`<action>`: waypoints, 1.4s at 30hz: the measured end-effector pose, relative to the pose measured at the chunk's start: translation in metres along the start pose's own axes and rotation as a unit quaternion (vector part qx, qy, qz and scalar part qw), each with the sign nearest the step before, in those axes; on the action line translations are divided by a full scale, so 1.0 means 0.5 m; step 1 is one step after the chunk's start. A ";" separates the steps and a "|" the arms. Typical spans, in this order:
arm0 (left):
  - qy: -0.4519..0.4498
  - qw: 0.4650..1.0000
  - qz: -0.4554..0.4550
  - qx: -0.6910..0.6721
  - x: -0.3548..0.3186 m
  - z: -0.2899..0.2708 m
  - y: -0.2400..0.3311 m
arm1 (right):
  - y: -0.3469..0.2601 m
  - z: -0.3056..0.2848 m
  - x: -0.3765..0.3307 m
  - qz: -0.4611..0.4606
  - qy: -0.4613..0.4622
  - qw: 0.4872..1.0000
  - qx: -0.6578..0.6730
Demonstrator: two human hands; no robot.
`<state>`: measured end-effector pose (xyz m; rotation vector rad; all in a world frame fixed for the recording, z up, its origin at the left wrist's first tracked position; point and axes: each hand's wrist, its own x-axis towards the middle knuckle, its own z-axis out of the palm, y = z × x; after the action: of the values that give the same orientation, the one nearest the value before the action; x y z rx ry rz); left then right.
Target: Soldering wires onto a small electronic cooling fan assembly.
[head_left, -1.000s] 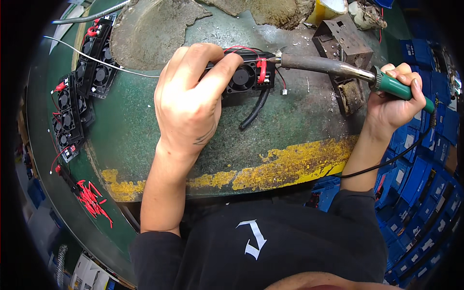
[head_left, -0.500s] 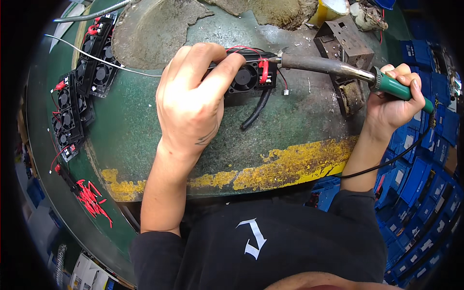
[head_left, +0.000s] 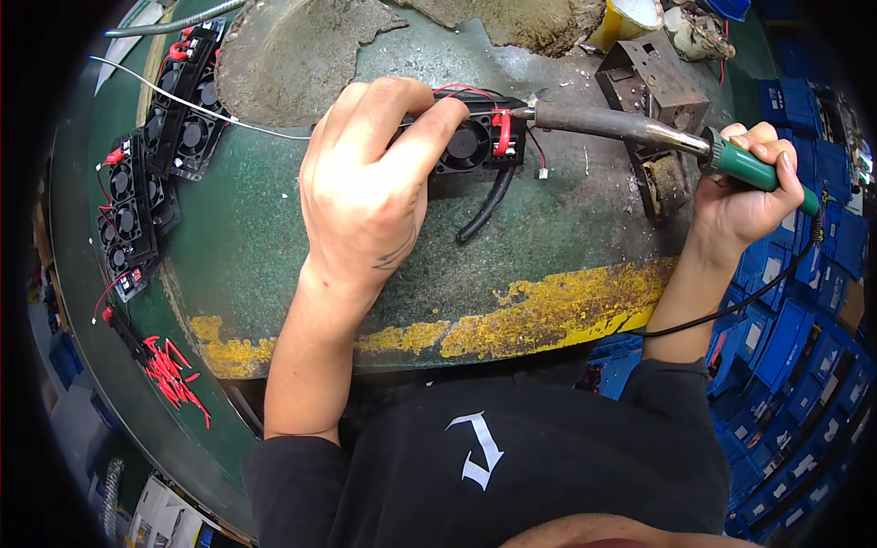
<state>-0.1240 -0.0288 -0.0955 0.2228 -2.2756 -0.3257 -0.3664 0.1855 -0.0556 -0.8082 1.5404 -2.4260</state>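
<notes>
My right hand [head_left: 744, 183] is wrapped round the green handle of a soldering iron [head_left: 630, 125]. Its tip meets the right end of a black fan unit [head_left: 466, 144], beside a loop of red wire [head_left: 501, 134]. Over the unit's left part lies my left hand [head_left: 365, 173], thumb and fingers closed in a pinch. A thin silvery solder wire [head_left: 265, 131] runs into that hand from the left. The palm hides much of the unit. A thick black cable [head_left: 484, 208] and a small white connector [head_left: 543, 173] on thin leads stick out from it.
More black fan units [head_left: 128, 215] are stacked at the left, above a pile of red sleeves [head_left: 172, 374]. A rusty metal bracket [head_left: 649, 82] stands near the iron. Worn grey sheets [head_left: 292, 59] cover the far table. Blue bins [head_left: 786, 301] fill the right side.
Hardly anything differs. My left hand and the fan unit sit very slightly further right in the picture, and the iron's tip stays at the same end of the unit.
</notes>
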 end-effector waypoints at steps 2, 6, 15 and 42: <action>0.001 1.000 0.000 0.000 -0.001 0.000 0.000 | 0.000 -0.003 0.000 0.010 -0.010 1.000 0.017; 0.005 1.000 -0.001 -0.002 0.000 0.003 0.001 | -0.004 -0.011 0.004 0.009 -0.013 1.000 0.016; 0.013 1.000 0.004 -0.002 0.000 0.004 0.002 | 0.001 -0.013 0.004 0.008 -0.017 1.000 0.017; 0.006 1.000 -0.002 -0.009 -0.002 0.011 0.004 | -0.007 -0.014 0.004 0.024 -0.030 0.999 0.023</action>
<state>-0.1278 -0.0256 -0.0990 0.2200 -2.2606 -0.3468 -0.3711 0.1920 -0.0544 -0.8173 1.4599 -2.3723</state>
